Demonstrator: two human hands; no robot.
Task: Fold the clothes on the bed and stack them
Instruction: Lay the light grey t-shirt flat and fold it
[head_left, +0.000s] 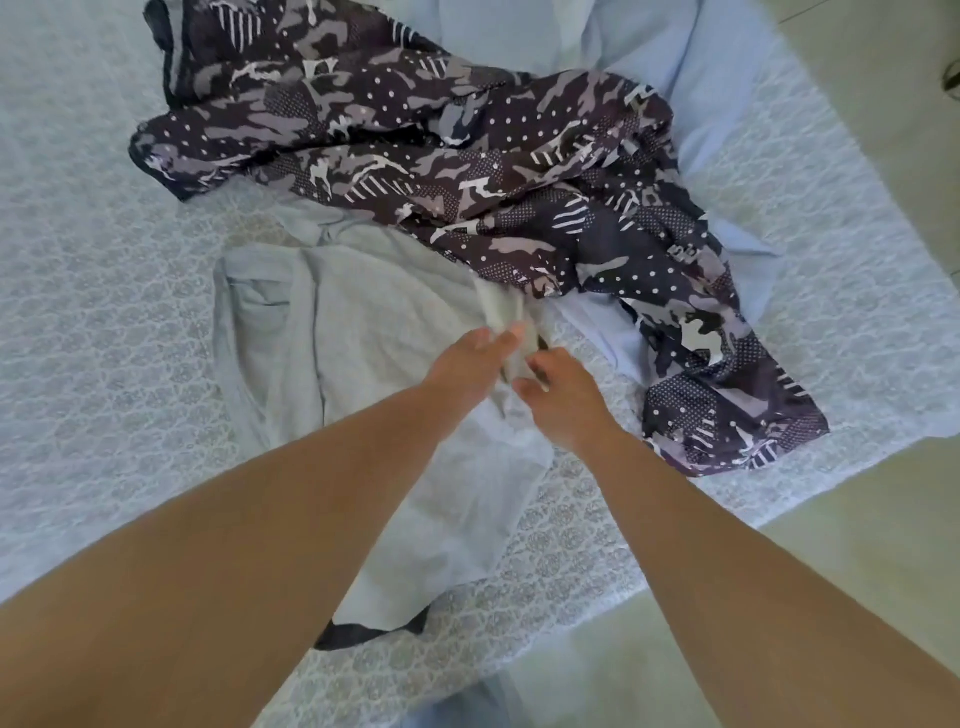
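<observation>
While both arms reach over the bed (104, 312):
left hand (462, 364): pinching the grey garment (363, 312)
right hand (561, 400): gripping the same fold
camo garment (467, 171): crumpled just behind, overlapping it

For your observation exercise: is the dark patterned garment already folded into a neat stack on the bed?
No: the dark patterned garment lies crumpled and spread across the bed, partly over the grey garment.

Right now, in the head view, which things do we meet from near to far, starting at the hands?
Left hand and right hand pinching the light grey garment → dark camouflage-print garment → pale blue cloth.
</observation>
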